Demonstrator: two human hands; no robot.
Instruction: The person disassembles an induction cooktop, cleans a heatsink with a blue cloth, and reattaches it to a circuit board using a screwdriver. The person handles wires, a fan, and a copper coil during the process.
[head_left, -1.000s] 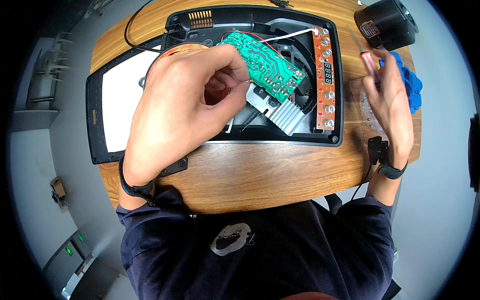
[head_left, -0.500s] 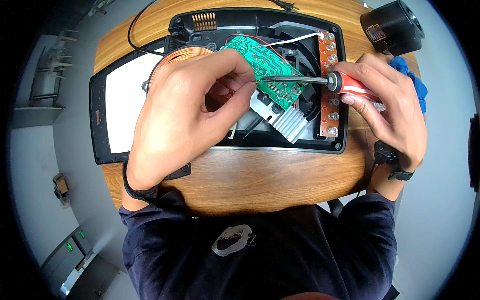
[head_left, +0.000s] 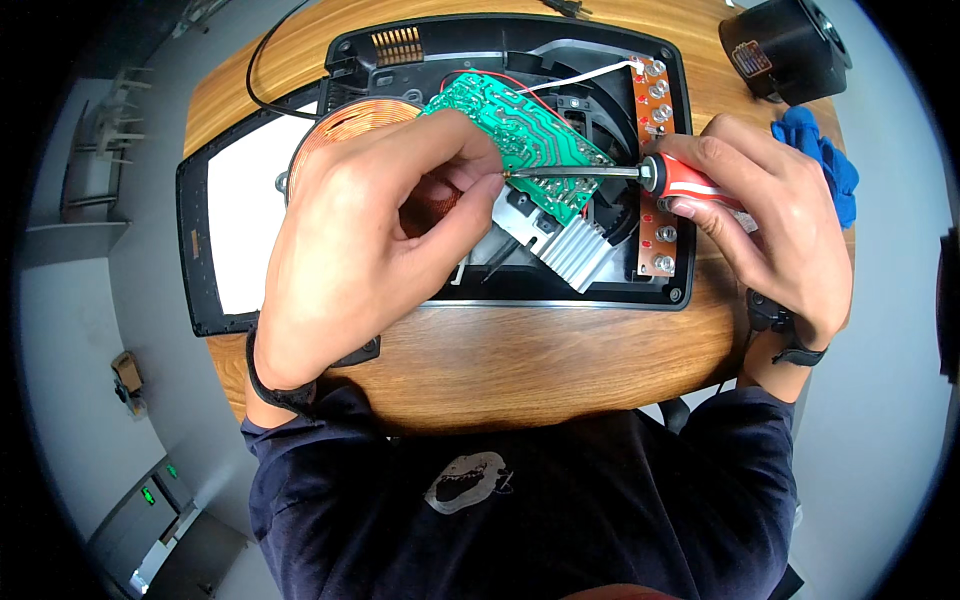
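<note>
My right hand (head_left: 770, 205) is closed around the red-and-white handle of a screwdriver (head_left: 585, 172), its shaft pointing left across a green circuit board (head_left: 545, 140). The tip meets the pinched thumb and forefinger of my left hand (head_left: 350, 235); a tiny brass-coloured bit shows there, too small to name. The board sits tilted in an opened black appliance housing (head_left: 590, 300), with a finned metal heat sink (head_left: 578, 255) at its near side. Behind my left hand lies a copper coil (head_left: 365, 115), partly hidden.
A brown strip board (head_left: 655, 235) with clear round parts runs along the housing's right side. White panel (head_left: 235, 215) lies at left. Black cylindrical device (head_left: 785, 55) and blue cloth item (head_left: 820, 160) are on the wooden table (head_left: 520, 370) at right. A black cable (head_left: 265, 75) curves behind.
The screwdriver has shifted slightly left and down, its tip now right at my left fingertips. My left hand keeps its pinch, and my right hand still grips the handle.
</note>
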